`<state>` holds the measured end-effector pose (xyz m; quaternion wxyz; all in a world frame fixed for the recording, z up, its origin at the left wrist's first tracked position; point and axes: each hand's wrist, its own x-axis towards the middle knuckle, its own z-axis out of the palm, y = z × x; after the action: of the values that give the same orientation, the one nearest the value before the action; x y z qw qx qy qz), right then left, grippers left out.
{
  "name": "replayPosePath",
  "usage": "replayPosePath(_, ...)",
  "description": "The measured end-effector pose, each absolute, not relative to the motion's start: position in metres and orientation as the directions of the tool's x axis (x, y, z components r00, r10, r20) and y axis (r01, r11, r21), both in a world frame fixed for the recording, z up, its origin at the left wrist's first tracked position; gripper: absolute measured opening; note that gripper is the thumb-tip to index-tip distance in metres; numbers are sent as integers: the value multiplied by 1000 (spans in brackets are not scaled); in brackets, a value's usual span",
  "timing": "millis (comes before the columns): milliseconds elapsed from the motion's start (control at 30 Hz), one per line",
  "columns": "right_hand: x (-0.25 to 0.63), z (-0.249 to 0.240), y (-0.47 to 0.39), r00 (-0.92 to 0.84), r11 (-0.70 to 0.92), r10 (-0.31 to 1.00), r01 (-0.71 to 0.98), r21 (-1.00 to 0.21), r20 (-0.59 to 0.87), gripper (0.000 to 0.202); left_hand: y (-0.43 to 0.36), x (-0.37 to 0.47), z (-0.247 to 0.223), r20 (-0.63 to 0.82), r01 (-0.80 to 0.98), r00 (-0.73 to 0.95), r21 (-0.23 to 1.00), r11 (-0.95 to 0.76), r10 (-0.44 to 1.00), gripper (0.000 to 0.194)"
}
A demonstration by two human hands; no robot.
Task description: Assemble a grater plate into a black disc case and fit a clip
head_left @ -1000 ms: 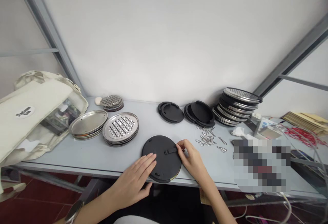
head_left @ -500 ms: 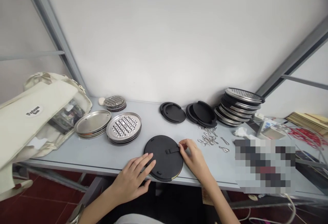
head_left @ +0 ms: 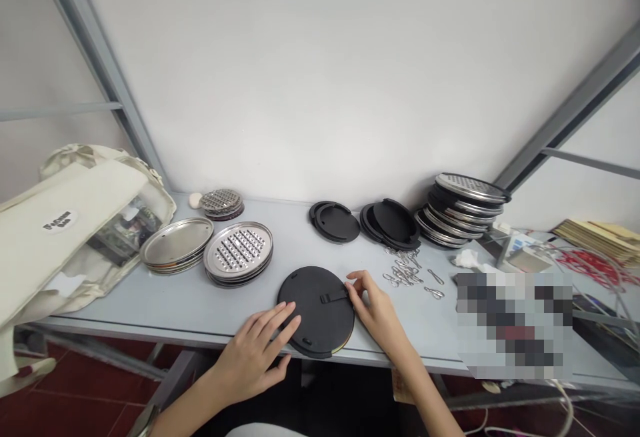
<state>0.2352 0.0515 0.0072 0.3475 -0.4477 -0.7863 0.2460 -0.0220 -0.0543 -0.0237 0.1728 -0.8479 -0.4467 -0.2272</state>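
A black round disc [head_left: 310,323] lies flat by the table's front edge, with a narrow slotted tab running to its right rim. My left hand [head_left: 257,350] is open, its fingers stretched out and resting on the disc's left side. At the right rim, where the tab ends, the thumb and index finger of my right hand [head_left: 373,307] are pinched together; whatever is between them is too small to make out. Several small metal clips [head_left: 405,270] lie loose beyond that hand. A perforated grater plate [head_left: 239,252] tops a stack to the left.
Plain metal plates [head_left: 177,240] and smaller graters [head_left: 221,202] are stacked at left, beside a cream bag [head_left: 100,190]. Black round holders [head_left: 340,222] lie at the back. A tall stack of graters [head_left: 463,207] stands back right, near red cord [head_left: 595,267] and yellowish card [head_left: 600,237].
Both hands and the disc hold nearly the same place; the whole view has shifted slightly. A small shiny spot at my right fingertips no longer shows clearly.
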Motion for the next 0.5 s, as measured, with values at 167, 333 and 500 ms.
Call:
replayPosePath(167,234,6,52,-335,464,884,533,-707,327,16,-55,-22,-23,537,837,500,-96,-539,680,56)
replayPosePath(333,233,11,52,-401,514,853,533,-672,334,16,-55,-22,-23,535,837,502,-103,-537,679,55)
replayPosePath(500,233,14,50,-408,510,854,528,-679,324,16,-54,-22,-22,538,841,500,-115,-529,678,54)
